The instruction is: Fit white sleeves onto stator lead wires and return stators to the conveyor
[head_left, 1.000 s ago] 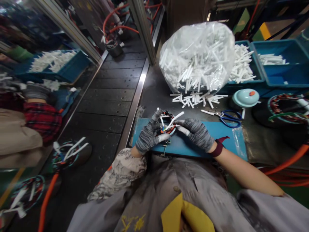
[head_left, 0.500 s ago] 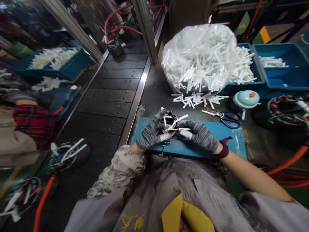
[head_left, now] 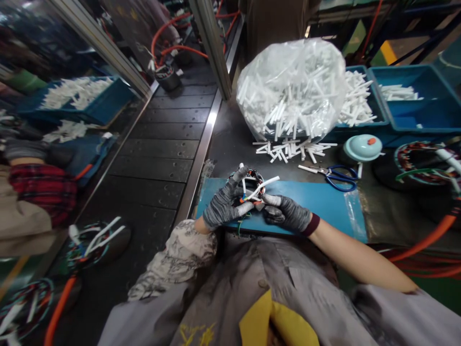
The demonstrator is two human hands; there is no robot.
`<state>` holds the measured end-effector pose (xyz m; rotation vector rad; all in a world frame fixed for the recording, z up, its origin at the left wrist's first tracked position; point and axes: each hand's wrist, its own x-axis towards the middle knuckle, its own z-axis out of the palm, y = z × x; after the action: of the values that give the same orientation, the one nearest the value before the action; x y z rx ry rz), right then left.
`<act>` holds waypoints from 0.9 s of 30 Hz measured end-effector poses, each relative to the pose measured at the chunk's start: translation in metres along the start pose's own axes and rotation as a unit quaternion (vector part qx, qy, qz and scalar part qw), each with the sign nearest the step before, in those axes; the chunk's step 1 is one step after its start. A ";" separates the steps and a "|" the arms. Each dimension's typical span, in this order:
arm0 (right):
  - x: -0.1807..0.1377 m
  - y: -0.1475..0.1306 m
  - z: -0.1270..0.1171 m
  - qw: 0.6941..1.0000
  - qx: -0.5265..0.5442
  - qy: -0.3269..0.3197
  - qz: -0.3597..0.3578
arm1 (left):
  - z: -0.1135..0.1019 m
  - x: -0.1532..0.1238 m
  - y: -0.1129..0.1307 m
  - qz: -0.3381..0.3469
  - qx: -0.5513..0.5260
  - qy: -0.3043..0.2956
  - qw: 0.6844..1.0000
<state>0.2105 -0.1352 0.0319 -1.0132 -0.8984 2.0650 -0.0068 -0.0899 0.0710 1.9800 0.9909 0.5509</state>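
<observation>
A motor stator (head_left: 257, 177) with coloured windings lies on the blue mat (head_left: 324, 209) in front of me. Long white sleeves (head_left: 269, 182) stick up from its wires. My left hand (head_left: 224, 204), in a grey knit glove with whitish fingertips, grips the stator's left side, thumb at the near edge. On the near right side, my gloved right hand (head_left: 290, 213) has its fingers curled, and its thumb and index finger close on the wires. The wire ends at those fingertips are mostly hidden. A thin green wire (head_left: 245, 219) hangs over the mat's near edge.
Blue-handled scissors (head_left: 340, 177) lie beyond the mat. White tubes (head_left: 288, 150) spill before a full plastic bag (head_left: 291, 91). Behind are blue bins (head_left: 414, 126), a light-blue container (head_left: 363, 148) and another stator (head_left: 419, 161). At left, a slatted conveyor (head_left: 151, 173) carries stators; a co-worker's sleeve (head_left: 43, 190) is beyond.
My right hand has turned and curled, its fingers shifting toward the stator's near edge. A white sleeve near it no longer shows. The left hand keeps its hold; the view has shifted slightly.
</observation>
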 end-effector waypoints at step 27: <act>-0.047 -0.007 -0.024 0.915 -0.220 0.276 -0.195 | 0.003 -0.021 0.006 0.045 0.282 0.184 0.941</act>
<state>0.2550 -0.1614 0.0445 -1.4194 -1.1599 1.1689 -0.0143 -0.1100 0.0740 2.4926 1.4132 0.7706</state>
